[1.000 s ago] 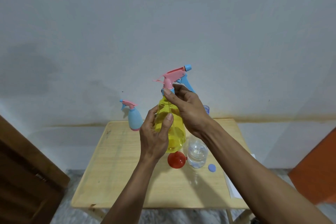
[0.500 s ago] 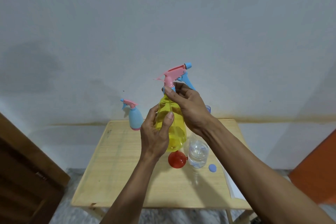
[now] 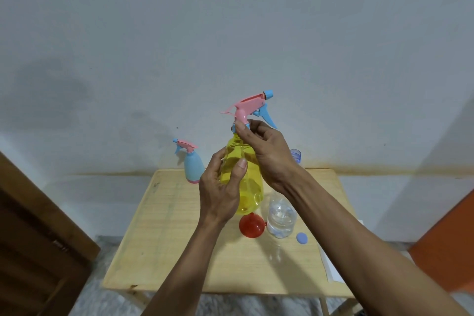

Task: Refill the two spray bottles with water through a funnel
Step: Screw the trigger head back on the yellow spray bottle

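Note:
I hold a yellow spray bottle (image 3: pixel 250 187) upright above the wooden table (image 3: pixel 164 238). My left hand (image 3: pixel 220 192) wraps around its body. My right hand (image 3: pixel 264 151) pinches the collar just under its pink and blue spray head (image 3: pixel 252 108). A small blue spray bottle (image 3: pixel 193 165) with a pink and blue head stands at the table's far edge. A red funnel (image 3: pixel 252 226) lies on the table below the yellow bottle. Beside the funnel stands a clear water bottle (image 3: pixel 280 218), uncapped, with some water inside. Its blue cap (image 3: pixel 302 238) lies to the right.
A dark wooden door or cabinet (image 3: pixel 38 238) stands at the left. An orange surface (image 3: pixel 446 244) is at the right. White paper (image 3: pixel 331 267) lies at the table's right edge. A pale wall rises behind the table.
The yellow bottle has risen slightly in my hands. My right fingers have shifted around the collar under the spray head, whose nozzle now points a little more to the right.

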